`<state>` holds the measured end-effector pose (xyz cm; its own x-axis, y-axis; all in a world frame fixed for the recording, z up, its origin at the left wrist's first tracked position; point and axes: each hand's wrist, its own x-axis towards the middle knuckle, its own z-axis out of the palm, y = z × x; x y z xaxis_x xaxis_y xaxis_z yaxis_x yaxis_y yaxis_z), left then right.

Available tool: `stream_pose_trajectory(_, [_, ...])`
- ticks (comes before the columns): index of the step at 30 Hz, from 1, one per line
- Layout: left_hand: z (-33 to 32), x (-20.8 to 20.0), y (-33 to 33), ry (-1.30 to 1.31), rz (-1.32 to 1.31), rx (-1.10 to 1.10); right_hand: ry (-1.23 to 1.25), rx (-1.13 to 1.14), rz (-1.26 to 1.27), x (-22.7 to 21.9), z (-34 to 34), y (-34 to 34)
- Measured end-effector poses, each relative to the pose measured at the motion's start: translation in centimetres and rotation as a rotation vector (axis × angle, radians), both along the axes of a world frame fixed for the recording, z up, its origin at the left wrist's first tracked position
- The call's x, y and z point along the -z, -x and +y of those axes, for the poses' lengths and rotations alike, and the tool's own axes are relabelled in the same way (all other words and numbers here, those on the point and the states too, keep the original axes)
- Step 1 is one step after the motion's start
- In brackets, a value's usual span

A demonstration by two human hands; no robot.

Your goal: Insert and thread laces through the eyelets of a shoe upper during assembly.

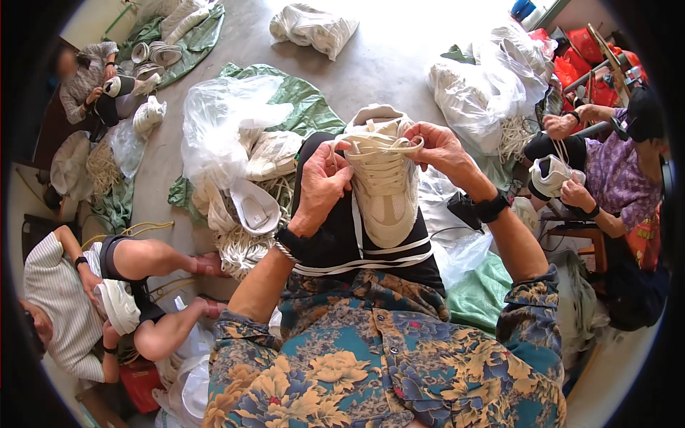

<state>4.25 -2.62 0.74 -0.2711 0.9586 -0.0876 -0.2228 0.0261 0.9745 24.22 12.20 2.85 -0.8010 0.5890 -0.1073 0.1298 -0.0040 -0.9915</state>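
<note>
A cream-white sneaker [389,214] rests on my black-clad lap, its toe pointing toward me and its heel opening away. Flat pale shoelace [385,178] crosses its tongue in several rows. At the upper left of the lacing, my left hand [322,184] pinches one part of the lace between thumb and fingers. My right hand [444,155] grips another part of it at the upper right, with a loop of lace stretched across the shoe between both hands. One long lace end hangs down beside the toe, over my lap.
Left of my knees lie a sneaker upper [275,155], a white shoe piece [255,207], a heap of laces [242,250] and clear plastic on green sheeting [314,107]. White bags [478,85] stand at right. Co-workers with shoes sit left [68,299], far left [89,71] and right [614,157].
</note>
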Motion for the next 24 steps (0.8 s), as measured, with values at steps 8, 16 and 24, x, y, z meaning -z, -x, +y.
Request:
stream_pose_trajectory(8, [1.3, 1.9, -0.1, -0.068, 0.339, -0.152, 0.153, 0.166, -0.066, 0.2, -1.2, 0.2])
stream_pose_trajectory(16, [-0.2, -1.7, 0.6, 0.022, 0.803, -0.038, -0.029, 0.182, -0.100, -0.4, -1.5, -1.1])
stream_pose_trajectory(24, [-1.7, -2.0, 2.1, 0.116, 0.298, 0.081, -0.132, 0.097, -0.027, -0.1, -0.8, -2.3])
